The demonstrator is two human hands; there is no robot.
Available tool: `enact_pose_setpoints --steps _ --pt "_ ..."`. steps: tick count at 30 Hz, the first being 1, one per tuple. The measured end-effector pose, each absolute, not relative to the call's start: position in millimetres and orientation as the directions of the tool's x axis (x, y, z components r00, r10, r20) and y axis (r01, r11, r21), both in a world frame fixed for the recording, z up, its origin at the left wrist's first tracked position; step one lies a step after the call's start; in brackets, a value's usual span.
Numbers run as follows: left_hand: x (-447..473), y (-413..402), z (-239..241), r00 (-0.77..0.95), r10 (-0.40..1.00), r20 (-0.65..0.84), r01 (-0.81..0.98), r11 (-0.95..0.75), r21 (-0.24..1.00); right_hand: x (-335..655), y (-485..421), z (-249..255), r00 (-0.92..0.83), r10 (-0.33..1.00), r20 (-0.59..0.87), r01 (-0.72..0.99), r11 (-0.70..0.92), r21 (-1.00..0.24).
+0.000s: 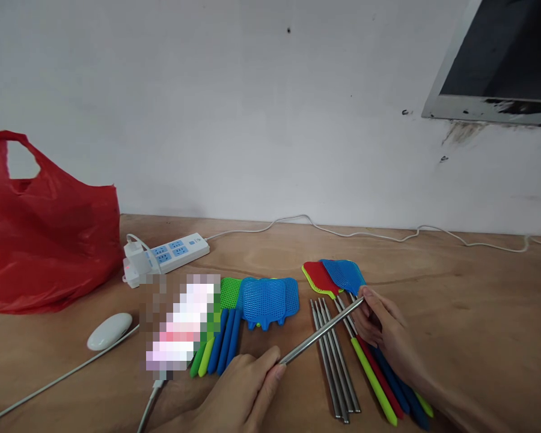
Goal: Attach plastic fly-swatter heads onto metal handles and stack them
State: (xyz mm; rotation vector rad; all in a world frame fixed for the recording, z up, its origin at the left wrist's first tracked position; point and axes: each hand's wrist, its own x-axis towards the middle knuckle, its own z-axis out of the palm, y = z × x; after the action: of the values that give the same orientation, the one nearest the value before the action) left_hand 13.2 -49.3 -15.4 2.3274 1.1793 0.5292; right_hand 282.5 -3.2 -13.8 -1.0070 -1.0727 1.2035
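A metal rod (322, 331) slants up to the right, held between both my hands. My left hand (247, 391) pinches its lower end, and my right hand (385, 328) grips the upper end. Beneath the rod lie several loose metal rods (336, 367) side by side. Under my right hand are several fly swatters with handles, a blue head (342, 275) and a red head (320, 276) showing. Beyond my left hand rest loose blue swatter heads (265, 300), a green head (229, 293) and several blue and green handles (225, 341).
At the left stands a red plastic bag (49, 228). A white power strip (180, 249) with a plugged-in charger lies near the wall, its cord running right. A white oval object (110, 331) and a blurred-out bright device (183, 328) with a cable lie on the wooden table (252, 252).
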Motion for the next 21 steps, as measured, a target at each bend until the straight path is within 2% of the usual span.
enact_pose_setpoints --steps 4,7,15,21 --pt "12.3 -48.3 -11.0 0.555 0.826 0.095 0.66 -0.507 0.554 276.9 -4.1 -4.5 0.007 1.0 -0.022 -0.339 -0.019 -0.941" --pt "11.5 -49.4 -10.7 0.587 0.804 0.096 0.661 -0.544 0.517 277.9 -4.2 -1.7 -0.013 0.998 -0.058 -0.347 -0.059 -0.936" --pt "10.7 -56.4 -24.7 0.602 0.72 0.344 0.658 -0.692 0.296 282.3 -5.9 -0.4 -0.053 0.999 0.002 -0.28 -0.013 -0.96" --pt "11.9 -56.7 -17.7 0.622 0.665 0.414 0.623 -0.74 0.252 280.7 -11.8 -2.0 -0.148 0.986 0.082 -0.269 0.04 -0.962"
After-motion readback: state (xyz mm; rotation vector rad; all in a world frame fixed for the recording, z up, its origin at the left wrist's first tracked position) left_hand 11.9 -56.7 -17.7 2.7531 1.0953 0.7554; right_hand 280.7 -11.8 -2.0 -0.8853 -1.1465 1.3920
